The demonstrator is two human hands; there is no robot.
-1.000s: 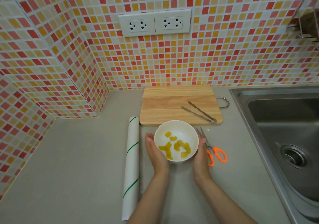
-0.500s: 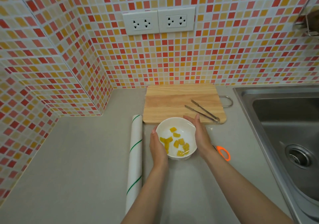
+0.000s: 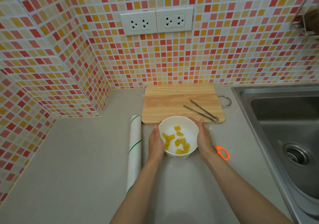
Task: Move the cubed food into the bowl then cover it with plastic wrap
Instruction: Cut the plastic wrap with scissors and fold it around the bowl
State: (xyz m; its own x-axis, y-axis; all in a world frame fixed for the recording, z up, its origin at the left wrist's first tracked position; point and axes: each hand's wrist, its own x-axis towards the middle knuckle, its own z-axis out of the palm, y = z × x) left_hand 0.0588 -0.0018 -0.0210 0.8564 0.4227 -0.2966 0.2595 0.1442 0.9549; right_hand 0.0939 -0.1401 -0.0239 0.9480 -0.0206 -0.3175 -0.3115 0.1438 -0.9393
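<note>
Cupping a white bowl (image 3: 178, 152) of yellow food cubes (image 3: 176, 142) on the desk (image 3: 86, 154), the left hand (image 3: 155, 142) and right hand (image 3: 203, 140) press flat, open-palmed, against its sides. Whether plastic wrap already covers it cannot be told. The roll (image 3: 134, 153) lies just beside; careless smoothing could tip the bowl or tear film.

White bowl (image 3: 178, 122) between my hands, holding yellow cubed food (image 3: 177, 142). White plastic wrap roll (image 3: 135, 153) with thin green stripes. Pale wood-grain cutting board (image 3: 172, 101); silver tongs (image 3: 201, 110). Orange scissors handle (image 3: 223, 152). Matte grey counter (image 3: 77, 163); steel-grey sink (image 3: 284, 120). Wall tiles (image 3: 224, 51): red, orange, yellow and cream mosaic, white grout. White sockets (image 3: 156, 20).
</note>
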